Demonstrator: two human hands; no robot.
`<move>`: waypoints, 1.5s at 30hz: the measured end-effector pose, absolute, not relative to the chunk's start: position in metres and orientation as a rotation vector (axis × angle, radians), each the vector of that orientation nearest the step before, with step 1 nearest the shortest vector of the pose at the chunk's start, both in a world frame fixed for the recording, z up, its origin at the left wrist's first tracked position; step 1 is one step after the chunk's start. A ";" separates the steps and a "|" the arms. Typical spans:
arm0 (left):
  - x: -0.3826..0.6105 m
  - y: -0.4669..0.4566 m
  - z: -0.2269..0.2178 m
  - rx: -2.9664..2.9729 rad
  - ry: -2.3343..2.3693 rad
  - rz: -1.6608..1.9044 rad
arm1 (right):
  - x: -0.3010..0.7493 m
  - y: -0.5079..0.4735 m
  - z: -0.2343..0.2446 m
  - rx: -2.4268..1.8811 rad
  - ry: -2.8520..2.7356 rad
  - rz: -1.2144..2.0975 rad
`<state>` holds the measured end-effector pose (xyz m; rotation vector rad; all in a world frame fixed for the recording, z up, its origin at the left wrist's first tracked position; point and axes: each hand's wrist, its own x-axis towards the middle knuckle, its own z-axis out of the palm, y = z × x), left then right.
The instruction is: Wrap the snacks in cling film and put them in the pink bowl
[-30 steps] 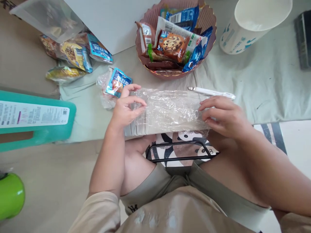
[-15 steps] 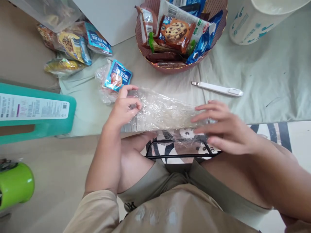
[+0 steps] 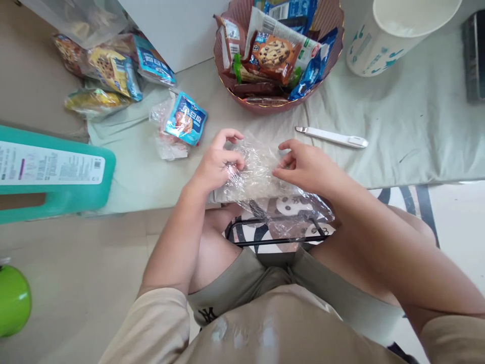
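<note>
A crumpled clear plastic bag [image 3: 257, 174] lies bunched between my hands at the front edge of the cloth-covered surface, its loose end hanging over my lap. My left hand [image 3: 221, 164] grips its left side with bent fingers. From the other side, my right hand [image 3: 303, 164] closes curled fingers and thumb on the gathered plastic. Just beyond my left hand, a blue snack packet [image 3: 187, 121] rests on another clear bag [image 3: 170, 144] with something inside. A white-handled utility knife [image 3: 333, 137] lies beyond my right hand, touched by neither.
A pink bowl [image 3: 231, 93] of wrapped snacks stands at the back, with a white paper bucket [image 3: 373, 50] to its right. Snack packets in clear plastic [image 3: 113, 76] sit at the back left. A teal jug [image 3: 102, 172] lies left. A dark object [image 3: 475, 60] is far right.
My right hand has moved left from the bag's far end, its spread fingers now curled in. The bag is bunched into a shorter heap. My left hand has shifted slightly right.
</note>
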<state>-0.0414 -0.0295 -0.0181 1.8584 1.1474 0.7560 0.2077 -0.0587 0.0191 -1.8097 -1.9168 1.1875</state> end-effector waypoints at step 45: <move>-0.006 -0.039 -0.011 0.895 1.216 1.000 | 0.208 -0.079 0.011 -1.314 -1.137 1.547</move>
